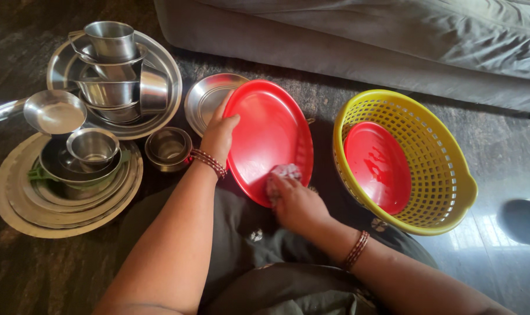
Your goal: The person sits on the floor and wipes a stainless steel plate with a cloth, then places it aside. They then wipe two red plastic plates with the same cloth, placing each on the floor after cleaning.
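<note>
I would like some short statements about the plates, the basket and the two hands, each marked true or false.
1. The left hand holds the red plate by its edge. True.
2. The right hand presses a cloth on the red plate. True.
3. The basket is blue. False: it is yellow.
4. The basket is empty. False: a second red plate lies inside it.
5. Steel dishes are stacked to the left of the person. True.
6. Both wrists are bare. False: each wears bangles.
</note>
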